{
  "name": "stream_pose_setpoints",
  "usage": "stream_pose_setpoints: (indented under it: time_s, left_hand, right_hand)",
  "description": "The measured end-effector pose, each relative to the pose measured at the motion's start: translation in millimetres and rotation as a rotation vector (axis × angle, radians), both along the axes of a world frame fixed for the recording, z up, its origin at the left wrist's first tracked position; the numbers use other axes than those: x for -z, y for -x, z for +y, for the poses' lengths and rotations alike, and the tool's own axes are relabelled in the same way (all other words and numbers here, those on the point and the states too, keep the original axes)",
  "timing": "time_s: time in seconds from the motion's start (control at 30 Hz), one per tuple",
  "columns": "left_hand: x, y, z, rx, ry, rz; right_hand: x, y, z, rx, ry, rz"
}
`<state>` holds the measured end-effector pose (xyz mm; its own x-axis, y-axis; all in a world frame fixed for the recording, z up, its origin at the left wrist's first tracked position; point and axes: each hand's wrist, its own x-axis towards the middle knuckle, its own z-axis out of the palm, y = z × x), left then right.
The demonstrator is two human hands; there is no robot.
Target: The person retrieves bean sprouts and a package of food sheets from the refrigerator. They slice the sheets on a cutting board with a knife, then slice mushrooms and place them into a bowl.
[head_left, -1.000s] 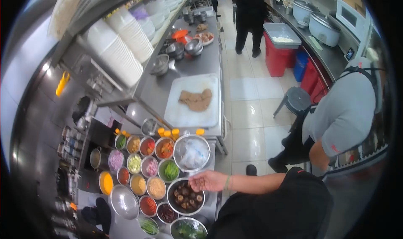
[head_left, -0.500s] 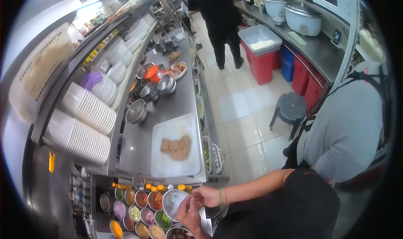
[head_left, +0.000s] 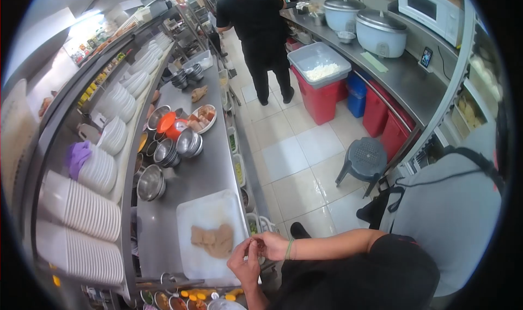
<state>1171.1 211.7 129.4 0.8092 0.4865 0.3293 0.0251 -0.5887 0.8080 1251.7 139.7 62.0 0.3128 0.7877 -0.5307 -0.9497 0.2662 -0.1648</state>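
My left hand (head_left: 245, 263) comes up from the bottom edge, its fingers pinched together. My right hand (head_left: 272, 246), with a green band at the wrist, meets it with bent fingers. Whatever lies between the fingertips is too small and hidden to make out. Both hands are over the near right corner of a white cutting board (head_left: 190, 214), which lies on the steel counter (head_left: 188, 176). On the board is a flat, pale brown piece of raw meat (head_left: 214, 240), apart from my hands.
Below stand food tubs (head_left: 177, 302) with yellow handles. Metal bowls (head_left: 151, 183) line the counter beside stacked white dishes (head_left: 81, 255). A stool (head_left: 366, 156) and red bin (head_left: 318, 100) stand on the floor. One co-worker (head_left: 256, 32) stands ahead, another person (head_left: 452, 212) at right.
My view has tilted up and swung right, so the food tubs slid toward the bottom edge. My hands have moved from beside a metal bowl to the cutting board's corner, still together.
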Motion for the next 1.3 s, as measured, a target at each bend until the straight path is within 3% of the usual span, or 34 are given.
stream_pose_setpoints:
  time_s: [0.07,0.2,0.27,0.37,0.4,0.47,0.57,0.7,0.77,0.8,0.87,0.93,1.0,1.07,1.13,1.2,1.23,1.27,1.3]
  left_hand:
    - [16,-47,12,0.026,0.318,-0.106]
    - [6,-129,27,0.104,0.713,-0.080]
    - [-6,-173,33,0.130,0.798,-0.075]
    - [-19,-238,46,0.296,1.199,-0.020]
    - [-25,-259,47,0.290,1.208,-0.022]
    - [-37,-302,52,0.450,1.541,0.008]
    - [-63,-356,48,0.647,1.632,0.029]
    - [-130,-404,28,0.750,1.582,0.018]
    - [-166,-416,17,0.986,1.556,-0.042]
    - [-184,-413,9,0.983,1.520,-0.081]
    - [-223,-407,-8,1.152,1.224,-0.203]
    - [-258,-399,-8,1.424,0.784,-0.210]
    - [-274,-404,-24,1.723,0.682,-0.326]
    - [-296,-400,-35,1.630,0.736,-0.277]
    - [-296,-404,-43,1.543,0.817,-0.220]
    - [-278,-415,-45,1.449,1.017,-0.356]
    - [-273,-422,-46,1.319,1.042,-0.398]
    - [-266,-431,-46,1.191,1.062,-0.432]
    - [-248,-443,-42,1.119,1.052,-0.492]
  right_hand:
    - [-18,-47,-7,0.068,0.050,0.020]
    - [-26,-126,-21,0.179,0.080,-0.032]
    - [-11,-161,-34,0.209,0.077,-0.045]
    - [1,-202,-59,0.392,0.079,0.040]
    - [4,-211,-67,0.387,0.088,0.041]
    - [18,-225,-81,0.509,0.119,0.154]
    - [42,-255,-101,0.522,0.114,0.182]
    - [47,-311,-108,0.529,0.085,0.190]
    - [61,-342,-110,0.517,-0.010,0.213]
    - [63,-355,-112,0.482,-0.031,0.187]
    - [53,-387,-113,0.405,-0.108,0.172]
    - [94,-424,-106,0.368,-0.069,0.160]
    - [91,-464,-99,0.307,-0.080,0.121]
    - [91,-482,-102,0.263,-0.047,0.113]
    - [51,-483,-107,0.240,-0.003,0.122]
    - [93,-506,-114,0.235,-0.057,0.140]
    - [39,-492,-112,0.160,-1.014,0.161]
    - [49,-503,-114,0.173,-1.012,0.180]
    - [70,-518,-118,0.206,-0.424,0.081]
